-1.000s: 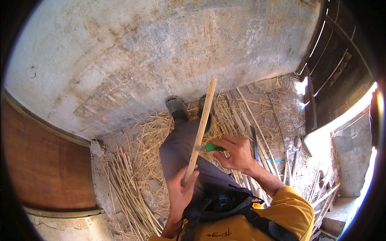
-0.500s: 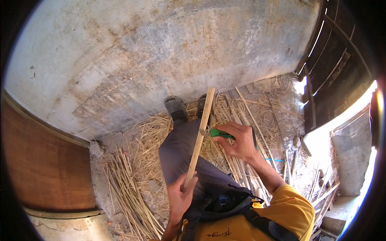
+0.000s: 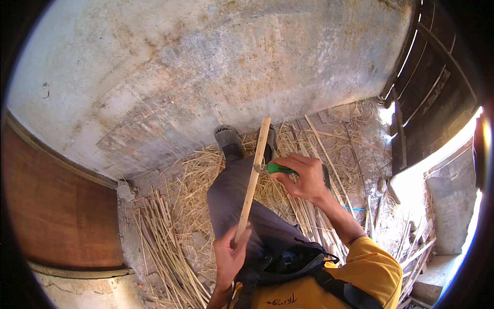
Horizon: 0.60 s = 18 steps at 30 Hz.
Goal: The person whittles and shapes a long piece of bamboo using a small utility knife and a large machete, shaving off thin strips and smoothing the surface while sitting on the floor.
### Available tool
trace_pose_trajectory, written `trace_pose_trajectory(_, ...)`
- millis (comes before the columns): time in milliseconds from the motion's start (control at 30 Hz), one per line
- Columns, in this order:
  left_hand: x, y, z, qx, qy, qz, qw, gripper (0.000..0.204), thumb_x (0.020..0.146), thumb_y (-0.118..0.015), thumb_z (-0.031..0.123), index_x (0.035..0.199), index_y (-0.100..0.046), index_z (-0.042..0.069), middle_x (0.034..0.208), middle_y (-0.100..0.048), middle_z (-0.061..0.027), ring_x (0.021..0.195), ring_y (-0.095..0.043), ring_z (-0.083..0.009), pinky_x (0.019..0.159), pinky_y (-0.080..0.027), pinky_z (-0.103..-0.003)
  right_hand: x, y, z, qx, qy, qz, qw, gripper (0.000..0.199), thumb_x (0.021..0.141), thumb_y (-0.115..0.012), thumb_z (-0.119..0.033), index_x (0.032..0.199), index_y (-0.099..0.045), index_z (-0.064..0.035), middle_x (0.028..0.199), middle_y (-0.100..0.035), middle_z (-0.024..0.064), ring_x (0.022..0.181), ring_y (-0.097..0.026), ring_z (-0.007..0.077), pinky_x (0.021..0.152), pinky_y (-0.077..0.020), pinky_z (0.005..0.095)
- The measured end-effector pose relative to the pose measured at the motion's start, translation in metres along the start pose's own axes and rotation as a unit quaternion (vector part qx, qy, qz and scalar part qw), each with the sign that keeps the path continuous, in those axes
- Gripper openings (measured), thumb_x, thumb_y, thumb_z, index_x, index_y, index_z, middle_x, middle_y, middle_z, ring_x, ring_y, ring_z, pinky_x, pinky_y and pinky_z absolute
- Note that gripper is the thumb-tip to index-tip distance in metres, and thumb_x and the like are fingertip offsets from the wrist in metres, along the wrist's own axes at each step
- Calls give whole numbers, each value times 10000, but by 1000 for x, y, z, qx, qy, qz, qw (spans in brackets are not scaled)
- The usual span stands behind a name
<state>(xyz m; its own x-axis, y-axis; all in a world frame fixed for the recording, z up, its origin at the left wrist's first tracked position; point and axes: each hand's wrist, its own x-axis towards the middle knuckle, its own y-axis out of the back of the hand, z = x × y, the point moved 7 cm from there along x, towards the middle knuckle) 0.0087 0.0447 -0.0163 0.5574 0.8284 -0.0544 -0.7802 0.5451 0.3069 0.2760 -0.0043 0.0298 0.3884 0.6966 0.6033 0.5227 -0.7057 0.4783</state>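
Note:
My left hand [image 3: 230, 256] is closed around the lower end of a flat, pale bamboo strip [image 3: 250, 190]. The strip slants up and away in front of my legs, its far end above one shoe. In my closed right hand [image 3: 307, 179] is a green-handled knife [image 3: 282, 169]. Its short grey blade points left and meets the strip's right edge, a little above the middle. How deep the blade sits in the strip is too small to tell.
Thin shavings [image 3: 193, 175] cover the floor around my shoes [image 3: 228, 138]. A bundle of thin strips [image 3: 167, 247] lies at left, with more long strips [image 3: 314, 221] at right. A stained wall [image 3: 247, 67] rises ahead, and a brown wooden panel [image 3: 62, 206] stands at far left.
The strip's far end has shifted slightly left and nearer to me. The knife has stayed at nearly the same place along the strip. Both hands keep their hold.

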Motion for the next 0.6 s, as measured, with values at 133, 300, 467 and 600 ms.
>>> trace_pose_trajectory(133,0,1,-1,-8,18,-1,1000,221,1039,-700,94,1225,-746,-17,720,-542,99,623,-375,16,535,-251,-211,3,-2,5,-6,8,6,1000,277,834,-881,-227,1068,-804,-100,893,-757,82,701,-732,257,581,-551,360)
trace_pose_trajectory(300,-5,3,-9,24,26,-5,999,201,1024,-720,99,1190,-771,-2,742,-583,90,637,-416,12,541,-297,-210,11,2,33,-7,-29,55,998,299,878,-846,-240,1101,-788,-48,982,-779,161,779,-742,340,696,-582,416)
trace_pose_trajectory(467,-33,5,-26,30,76,-79,994,211,1034,-710,133,1192,-776,9,725,-606,59,590,-449,-4,519,-334,-224,34,59,153,-72,-187,171,965,349,954,-765,-311,1118,-763,-3,952,-764,219,787,-720,335,764,-544,419)
trace_pose_trajectory(600,-29,11,-38,-83,155,-88,980,297,1085,-643,185,1281,-727,-22,695,-554,48,558,-433,-9,494,-329,-205,31,60,174,-60,-241,85,965,436,1016,-694,-399,1163,-731,10,793,-683,154,705,-621,240,667,-482,375)
